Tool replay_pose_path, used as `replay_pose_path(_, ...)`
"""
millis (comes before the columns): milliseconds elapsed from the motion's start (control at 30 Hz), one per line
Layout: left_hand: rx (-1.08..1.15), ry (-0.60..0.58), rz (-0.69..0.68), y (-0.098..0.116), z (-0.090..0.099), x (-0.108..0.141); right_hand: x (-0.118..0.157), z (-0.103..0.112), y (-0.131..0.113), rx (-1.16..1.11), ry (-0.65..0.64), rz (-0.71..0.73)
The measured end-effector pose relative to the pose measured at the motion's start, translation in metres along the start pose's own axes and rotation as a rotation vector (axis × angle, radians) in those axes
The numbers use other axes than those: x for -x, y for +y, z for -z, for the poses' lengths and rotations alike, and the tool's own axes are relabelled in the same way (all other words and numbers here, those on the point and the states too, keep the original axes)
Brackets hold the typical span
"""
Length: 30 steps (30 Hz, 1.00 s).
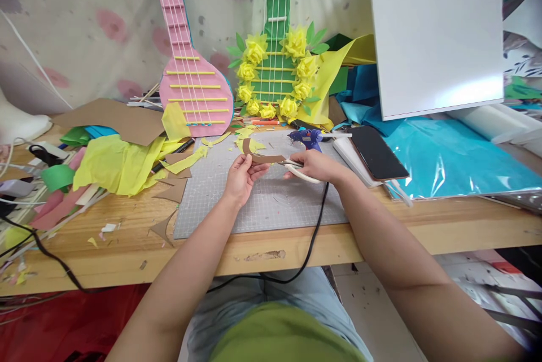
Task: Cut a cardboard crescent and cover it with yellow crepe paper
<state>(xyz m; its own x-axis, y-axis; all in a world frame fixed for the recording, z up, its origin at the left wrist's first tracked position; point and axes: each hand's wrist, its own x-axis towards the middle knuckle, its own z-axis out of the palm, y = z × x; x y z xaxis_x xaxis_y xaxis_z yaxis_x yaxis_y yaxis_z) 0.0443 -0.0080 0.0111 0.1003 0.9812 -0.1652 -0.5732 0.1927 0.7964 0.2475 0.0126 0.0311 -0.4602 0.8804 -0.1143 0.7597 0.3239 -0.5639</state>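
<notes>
My left hand (242,179) pinches a curved strip of brown cardboard (267,159) above the grey cutting mat (262,209). In my right hand (315,165) is a pair of scissors (301,173) with white handles. Their blades meet the strip's right end; whether they are cutting through it I cannot tell. Behind my right hand lies a blue glue gun (308,137) with a glue stick poking out of its back. Torn yellow paper scraps (254,144) lie on the mat just beyond the strip.
A pink paper guitar (197,88) and a green one with yellow flowers (274,77) stand at the back. Yellow crepe paper (112,164) and cardboard offcuts (163,229) lie left. A phone (376,153) and blue wrapped paper (461,153) lie right. A black cord (317,232) hangs over the table edge.
</notes>
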Motion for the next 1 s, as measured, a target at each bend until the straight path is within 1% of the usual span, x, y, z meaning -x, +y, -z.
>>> replay_pose_path(267,0.059,0.022,0.040,0.0008,0.0000,-0.0002,0.0020,0.0013,-0.0058,0.022,0.039,0.014)
replay_pose_path(400,0.128,0.039,0.068,0.0024,-0.0015,0.0004,0.0016,0.0003,-0.0056,0.045,0.067,0.037)
replay_pose_path(567,0.281,0.110,0.176,0.0080,-0.0065,0.0023,0.0015,-0.0005,-0.0060,0.046,0.094,0.039)
replay_pose_path(667,0.338,0.125,0.223,0.0100,-0.0079,0.0035,0.0011,-0.0010,-0.0050,0.039,0.091,0.037)
replay_pose_path(833,0.328,0.117,0.206,0.0097,-0.0080,0.0044,0.0009,-0.0009,-0.0011,0.051,0.090,0.044)
replay_pose_path(1000,0.292,0.126,0.182,0.0088,-0.0082,0.0039,0.0017,0.0004,-0.0021,0.062,0.079,0.048)
